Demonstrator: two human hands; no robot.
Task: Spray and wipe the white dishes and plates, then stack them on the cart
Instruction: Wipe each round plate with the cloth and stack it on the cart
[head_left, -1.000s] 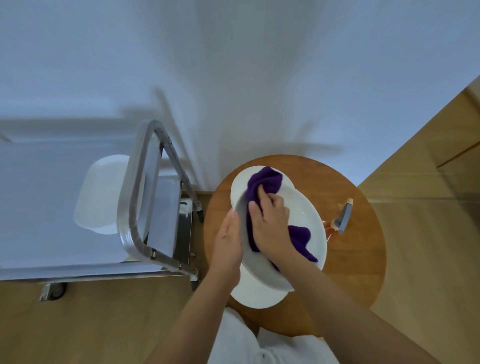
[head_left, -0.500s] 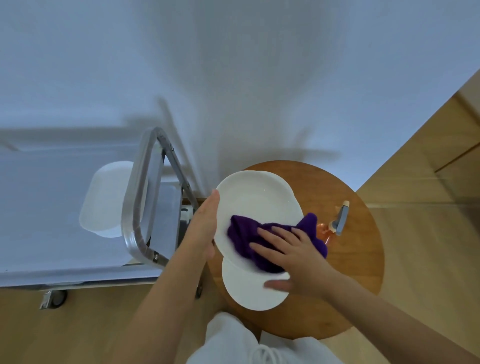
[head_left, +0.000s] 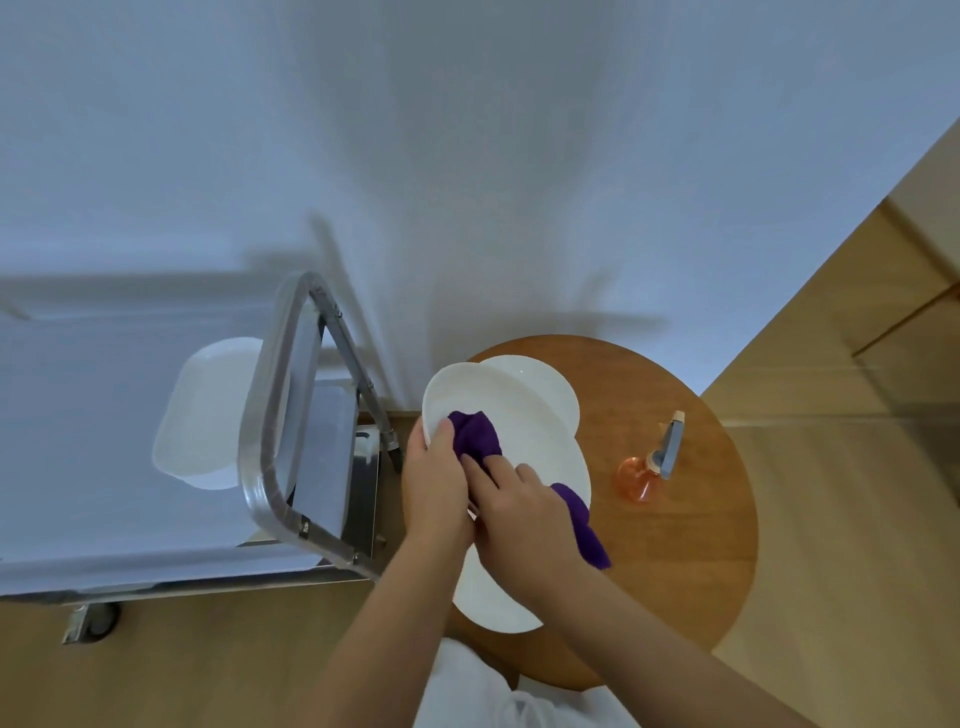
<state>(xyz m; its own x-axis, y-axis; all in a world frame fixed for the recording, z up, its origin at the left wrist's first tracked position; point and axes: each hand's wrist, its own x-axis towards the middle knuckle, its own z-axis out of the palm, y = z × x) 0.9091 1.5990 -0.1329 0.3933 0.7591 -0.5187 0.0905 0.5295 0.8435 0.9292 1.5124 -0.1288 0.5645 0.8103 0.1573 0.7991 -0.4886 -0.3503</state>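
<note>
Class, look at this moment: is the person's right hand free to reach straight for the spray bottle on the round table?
Probably not at once. The right hand is pressing the purple cloth onto the plate held by the left hand. The path looks open, though: the spray bottle stands apart on bare table.

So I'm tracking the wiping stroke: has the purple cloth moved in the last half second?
Yes. The purple cloth has swept left, away from the spray bottle, toward the plate's cart-side rim.

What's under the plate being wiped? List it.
Under the held plate, more white plates lie on the round table; one shows at its far edge, another near the wrists. Hands and the plate hide how many there are and whether they touch it.
</note>
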